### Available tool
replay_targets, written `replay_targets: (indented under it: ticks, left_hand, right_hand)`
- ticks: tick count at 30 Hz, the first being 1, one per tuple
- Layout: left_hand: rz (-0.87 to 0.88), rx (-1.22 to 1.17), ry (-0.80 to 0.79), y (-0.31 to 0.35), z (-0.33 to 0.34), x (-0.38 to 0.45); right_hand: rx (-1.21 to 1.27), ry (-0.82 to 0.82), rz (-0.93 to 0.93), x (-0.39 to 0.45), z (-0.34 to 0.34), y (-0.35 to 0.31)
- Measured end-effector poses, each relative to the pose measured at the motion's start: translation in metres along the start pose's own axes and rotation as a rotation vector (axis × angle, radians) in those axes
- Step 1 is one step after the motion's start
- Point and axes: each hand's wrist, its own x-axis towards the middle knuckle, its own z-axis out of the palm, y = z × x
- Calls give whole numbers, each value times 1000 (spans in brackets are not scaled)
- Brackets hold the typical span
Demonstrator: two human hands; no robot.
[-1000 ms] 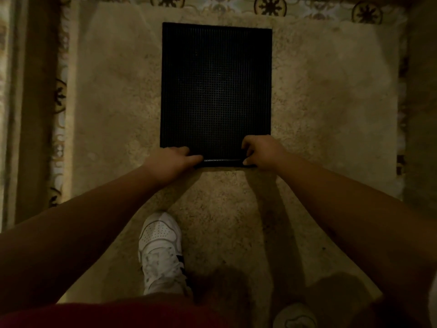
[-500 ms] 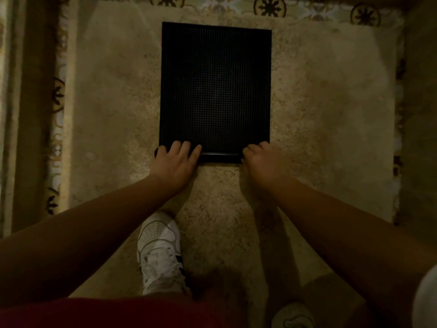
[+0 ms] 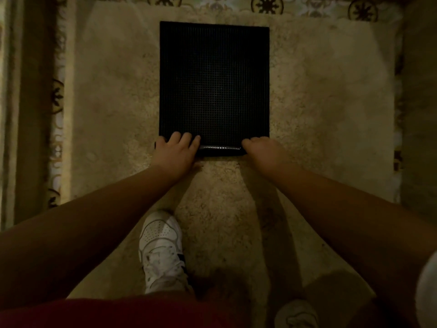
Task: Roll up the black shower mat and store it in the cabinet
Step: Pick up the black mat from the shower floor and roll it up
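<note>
Two hands are pressed on the near, already curled edge of the black shower mat [image 3: 214,81], which lies flat on a beige rug [image 3: 331,114]: the left hand [image 3: 175,153] with fingers spread over the roll, the right hand [image 3: 262,151] curled down onto it, neither closed into a full grip. The roll is best kept tight and even by both ends being pushed forward together, so that no skew is formed. No cabinet is seen, and the fingertips and the mat's texture are lost in dim light.
</note>
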Motion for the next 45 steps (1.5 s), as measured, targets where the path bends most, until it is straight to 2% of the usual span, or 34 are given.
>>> replay_targets:
  ticks: [4, 11, 16, 21, 24, 27, 30, 33, 37, 45]
  left_hand:
    - [42, 0, -65, -8, -16, 9]
    - [134, -36, -32, -10, -10, -10]
    - [157, -94, -40, -6, -7, -20]
    - [53, -236, -24, -4, -10, -14]
    - [30, -320, -25, -4, -8, -11]
    - [36, -408, -104, -13, -10, 0]
    - [16, -486, -174, -18, -16, 10]
    - [6, -508, -173, -18, -20, 13]
    - [54, -446, -57, -22, -15, 4]
    - [220, -45, 71, -9, -21, -16]
  right_hand:
    - [25, -41, 15, 5, -3, 0]
    - [125, -51, -7, -4, 2, 0]
    - [241, -191, 48, -1, -5, 0]
    - [439, -75, 123, -4, -5, 6]
    - [341, 64, 43, -13, 5, 7]
    - [221, 178, -12, -20, 16, 3]
    - [134, 167, -18, -21, 16, 0]
    - [104, 153, -48, -21, 14, 3]
    - [218, 82, 19, -14, 6, 3]
    - [276, -10, 69, -2, 0, 9]
